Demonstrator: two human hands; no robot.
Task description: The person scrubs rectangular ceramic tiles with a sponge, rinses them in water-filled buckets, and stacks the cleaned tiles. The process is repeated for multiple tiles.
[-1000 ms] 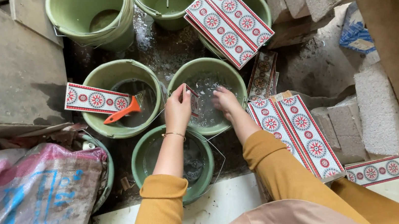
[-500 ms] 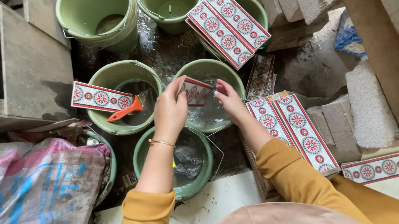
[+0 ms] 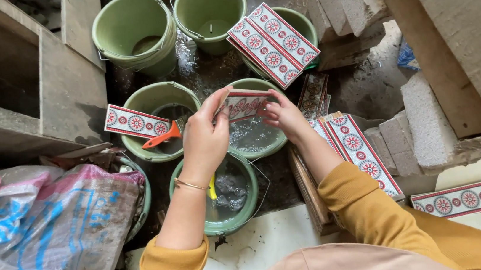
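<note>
Two hands hold one patterned tile [image 3: 243, 103] over the water-filled green bucket [image 3: 256, 145]; left of that bucket, the left hand [image 3: 205, 138] pinches the tile's near end; right of it, the right hand [image 3: 285, 115] grips the other end.

your left hand [image 3: 205, 137] and right hand [image 3: 286, 114] hold a tile [image 3: 243, 103] between them above the middle bucket [image 3: 259, 142]; another bucket [image 3: 223, 197] sits nearer you, a tile stack [image 3: 272, 43] lies behind, sacks [image 3: 47, 226] left.
</note>
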